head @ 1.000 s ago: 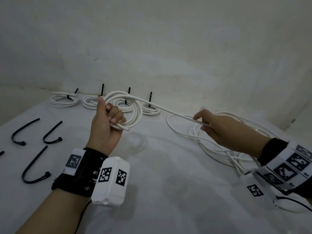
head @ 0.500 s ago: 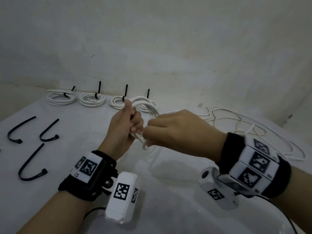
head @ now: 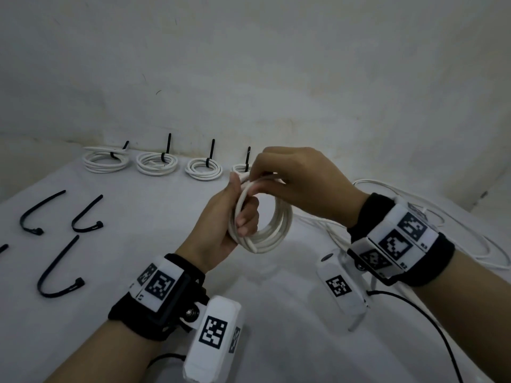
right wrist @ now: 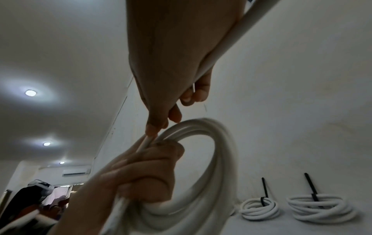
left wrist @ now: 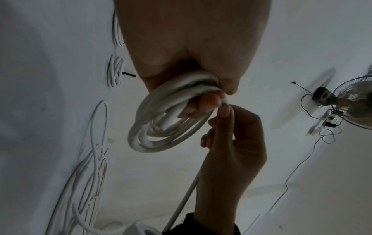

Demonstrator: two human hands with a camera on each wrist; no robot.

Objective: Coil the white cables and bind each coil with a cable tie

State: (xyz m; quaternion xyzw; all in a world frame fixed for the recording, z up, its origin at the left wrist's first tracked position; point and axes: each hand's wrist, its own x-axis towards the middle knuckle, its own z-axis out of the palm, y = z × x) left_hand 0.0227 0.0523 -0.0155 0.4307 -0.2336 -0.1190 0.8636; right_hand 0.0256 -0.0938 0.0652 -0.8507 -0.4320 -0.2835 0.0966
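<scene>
White cable coil [head: 265,225] sits at centre frame above the table [head: 276,313], my left hand [head: 221,233] clenched round its stacked turns at the 9 o'clock side. My right hand [head: 301,183] pinches the incoming strand at 12 o'clock. Best practice, I judge: lay this turn flush with the others, keep the strand snug, then fetch a black cable tie [head: 56,272] from 8 o'clock.

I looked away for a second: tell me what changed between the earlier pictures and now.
The right hand, which pinched the cable far out to the right, swung in and laid another loop on the coil gripped by the left hand. The coil grew; less loose cable trails. The tied coils and spare cable ties stayed put.
</scene>
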